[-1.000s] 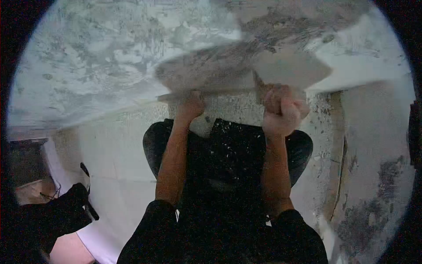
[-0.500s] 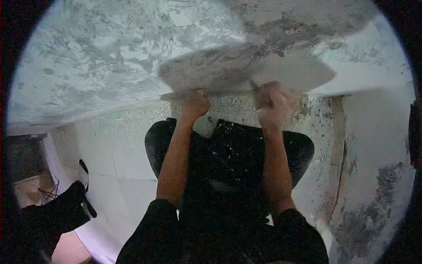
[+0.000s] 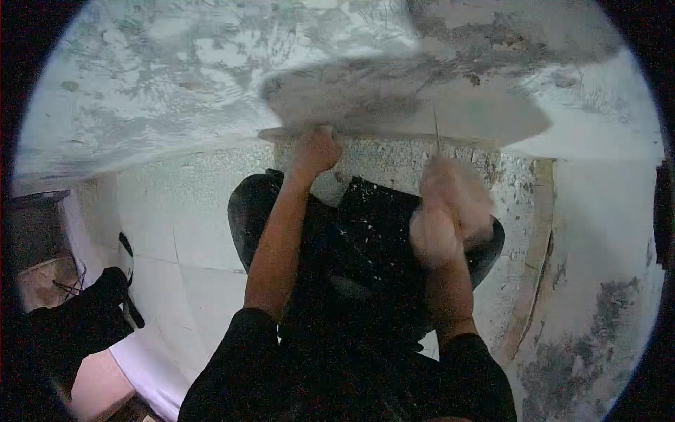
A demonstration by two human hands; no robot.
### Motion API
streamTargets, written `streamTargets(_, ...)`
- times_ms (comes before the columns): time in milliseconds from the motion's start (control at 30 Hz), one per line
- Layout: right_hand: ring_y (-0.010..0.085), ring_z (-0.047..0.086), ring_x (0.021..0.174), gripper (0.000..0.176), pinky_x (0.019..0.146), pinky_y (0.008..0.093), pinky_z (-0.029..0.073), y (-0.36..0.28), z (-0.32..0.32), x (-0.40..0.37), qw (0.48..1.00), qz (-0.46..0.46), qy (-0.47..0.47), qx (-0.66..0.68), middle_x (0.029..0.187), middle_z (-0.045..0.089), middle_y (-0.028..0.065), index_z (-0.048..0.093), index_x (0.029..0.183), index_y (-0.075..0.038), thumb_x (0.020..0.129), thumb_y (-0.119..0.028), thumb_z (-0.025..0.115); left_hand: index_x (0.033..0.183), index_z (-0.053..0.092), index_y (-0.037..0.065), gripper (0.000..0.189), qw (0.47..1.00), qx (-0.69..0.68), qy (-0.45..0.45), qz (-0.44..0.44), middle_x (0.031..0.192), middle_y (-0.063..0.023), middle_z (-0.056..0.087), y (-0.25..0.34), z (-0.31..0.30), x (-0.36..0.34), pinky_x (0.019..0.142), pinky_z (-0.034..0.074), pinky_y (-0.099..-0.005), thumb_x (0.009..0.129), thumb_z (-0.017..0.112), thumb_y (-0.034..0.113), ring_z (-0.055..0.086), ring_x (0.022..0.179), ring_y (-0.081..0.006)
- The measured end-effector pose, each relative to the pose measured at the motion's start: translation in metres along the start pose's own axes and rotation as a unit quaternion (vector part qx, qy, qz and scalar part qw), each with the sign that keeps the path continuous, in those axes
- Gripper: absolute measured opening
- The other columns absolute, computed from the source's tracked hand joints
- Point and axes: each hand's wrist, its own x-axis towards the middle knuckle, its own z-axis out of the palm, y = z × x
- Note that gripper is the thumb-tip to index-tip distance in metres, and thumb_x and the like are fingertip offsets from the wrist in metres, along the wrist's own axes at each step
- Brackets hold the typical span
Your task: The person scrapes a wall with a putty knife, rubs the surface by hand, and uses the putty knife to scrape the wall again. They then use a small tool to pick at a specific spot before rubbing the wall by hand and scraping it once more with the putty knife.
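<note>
My left hand (image 3: 318,151) is closed in a fist low against the wall, at the edge where wall and floor meet. What it grips, if anything, is hidden by the fingers. My right hand (image 3: 453,211), smeared by motion, is raised off the wall above my right knee. A thin-bladed scraper (image 3: 436,126) juts up from it, seen almost edge-on; its handle is hidden in the fingers. Before both hands stands the wall (image 3: 176,84), streaked with white and grey, with a smoother grey-brown patch (image 3: 337,95) at its foot.
My dark, paint-flecked trousers (image 3: 373,218) show between my forearms. Speckled flooring (image 3: 387,158) runs along the wall. To the right rises another patchy wall (image 3: 605,232), with a cracked strip (image 3: 541,267) at its base. At left a person's dark-clothed leg (image 3: 84,295) reaches onto the pale floor (image 3: 204,295).
My right hand has pulled back from the wall towards my knee, and its blade now points upward. My left hand stays at the wall's foot. The view has shifted slightly.
</note>
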Motion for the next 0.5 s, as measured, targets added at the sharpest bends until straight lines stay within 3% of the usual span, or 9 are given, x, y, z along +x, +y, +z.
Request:
streamTargets(33,0.0149,0.037,0.039,0.027,0.039,0.0257,0.033,0.010,-0.003,-0.005,0.993,-0.005,-0.034,-0.111,0.049,0.043,0.0050,0.041,0.050,-0.003,0.071,-0.017,0.050,0.097,0.055,-0.003,0.034,1.000,0.005,-0.014,0.005,0.103,-0.0242,0.053,0.000,-0.001,-0.002,0.081,0.042,-0.0464,0.079,0.044,0.024,0.054,0.090,-0.0387)
streamTargets(100,0.0156,0.040,0.040,0.026,0.040,0.0267,0.035,-0.002,0.004,0.011,0.994,-0.029,-0.083,-0.067,0.050,0.045,0.0069,0.043,0.052,0.000,0.071,-0.017,0.050,0.098,0.055,-0.002,0.034,1.000,0.008,-0.019,0.011,0.104,-0.0238,0.053,-0.005,0.003,0.003,0.081,0.042,-0.0466,0.079,0.045,0.025,0.054,0.091,-0.0382)
streamTargets(167,0.0163,0.042,0.042,0.025,0.040,0.0275,0.036,-0.012,-0.004,0.000,0.996,-0.011,0.017,-0.089,0.051,0.046,0.0071,0.045,0.054,0.000,0.074,-0.015,0.050,0.100,0.054,0.000,0.035,0.993,0.099,0.004,0.056,0.105,-0.0233,0.053,-0.014,0.018,-0.003,0.081,0.041,-0.0473,0.077,0.046,0.025,0.053,0.092,-0.0388)
streamTargets(200,0.0166,0.041,0.041,0.024,0.041,0.0286,0.037,-0.036,-0.016,0.010,0.980,0.026,-0.073,-0.181,0.051,0.045,0.0080,0.044,0.053,0.000,0.075,-0.010,0.048,0.098,0.054,-0.001,0.036,0.999,-0.035,0.039,0.001,0.104,-0.0231,0.053,-0.014,0.016,0.001,0.083,0.041,-0.0468,0.076,0.046,0.026,0.053,0.094,-0.0391)
streamTargets(233,0.0166,0.041,0.041,0.024,0.041,0.0286,0.037,-0.030,-0.018,0.011,0.981,0.023,-0.074,-0.179,0.051,0.045,0.0080,0.044,0.053,0.000,0.075,-0.010,0.048,0.098,0.054,-0.001,0.036,0.998,-0.035,0.042,-0.001,0.104,-0.0231,0.053,-0.014,0.016,0.003,0.083,0.041,-0.0468,0.076,0.046,0.026,0.053,0.094,-0.0391)
streamTargets(300,0.0154,0.039,0.039,0.026,0.039,0.0273,0.035,-0.014,-0.017,0.014,0.923,-0.077,-0.008,-0.377,0.049,0.044,0.0086,0.043,0.052,0.001,0.075,-0.008,0.049,0.099,0.053,-0.001,0.037,0.999,-0.029,0.021,-0.024,0.106,-0.0238,0.052,-0.005,0.009,-0.001,0.085,0.040,-0.0464,0.077,0.045,0.028,0.051,0.097,-0.0386)
streamTargets(333,0.0131,0.039,0.039,0.026,0.038,0.0250,0.033,0.006,-0.006,0.015,0.984,-0.001,0.050,-0.169,0.052,0.047,0.0088,0.044,0.058,0.002,0.080,-0.011,0.046,0.099,0.053,-0.001,0.037,0.999,-0.030,0.020,-0.024,0.106,-0.0238,0.052,-0.006,0.009,-0.003,0.085,0.040,-0.0464,0.077,0.045,0.028,0.051,0.097,-0.0386)
streamTargets(433,0.0129,0.039,0.039,0.024,0.037,0.0255,0.032,0.017,-0.016,0.007,0.989,-0.001,0.002,-0.148,0.059,0.051,0.0078,0.046,0.068,0.000,0.085,-0.017,0.043,0.098,0.053,-0.002,0.038,1.000,0.011,0.022,0.018,0.101,-0.0248,0.054,-0.018,0.020,0.005,0.086,0.040,-0.0463,0.077,0.044,0.028,0.052,0.097,-0.0372)
streamTargets(500,0.0140,0.039,0.039,0.026,0.039,0.0286,0.035,-0.010,-0.010,0.020,0.996,0.030,0.033,-0.074,0.061,0.052,0.0077,0.048,0.069,-0.001,0.086,-0.018,0.039,0.099,0.053,-0.003,0.039,0.998,0.038,-0.002,0.051,0.096,-0.0252,0.056,-0.034,0.042,0.015,0.085,0.040,-0.0474,0.077,0.044,0.028,0.053,0.094,-0.0385)
